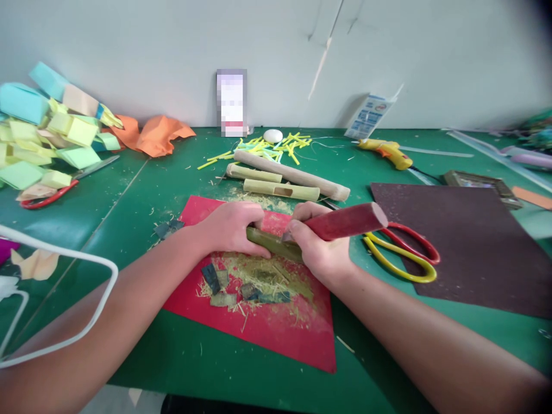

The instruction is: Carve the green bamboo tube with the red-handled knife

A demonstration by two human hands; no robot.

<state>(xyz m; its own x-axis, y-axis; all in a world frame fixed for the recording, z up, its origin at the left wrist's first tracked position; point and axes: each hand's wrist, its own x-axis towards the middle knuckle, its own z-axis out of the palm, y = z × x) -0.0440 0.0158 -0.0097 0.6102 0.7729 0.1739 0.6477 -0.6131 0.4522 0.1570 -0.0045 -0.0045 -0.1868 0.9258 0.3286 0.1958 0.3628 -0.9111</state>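
My left hand [230, 229] is closed around a green bamboo piece [276, 244], pinning it over a red sheet [276, 330]. My right hand [321, 250] grips a knife with a thick red handle [349, 221]; the blade is hidden where it meets the bamboo between my hands. Below the bamboo, pale green shavings [263, 279] and small dark bark chips lie scattered on the red sheet.
Three bamboo pieces [288, 175] lie behind the sheet, with yellow strips [276, 148] beyond. Red-and-yellow scissors [405, 250] rest on a dark brown sheet [470, 241]. A yellow glue gun [386, 150] sits back right. Folded paper boxes [47, 132], orange paper [153, 135] and red scissors [47, 195] sit left.
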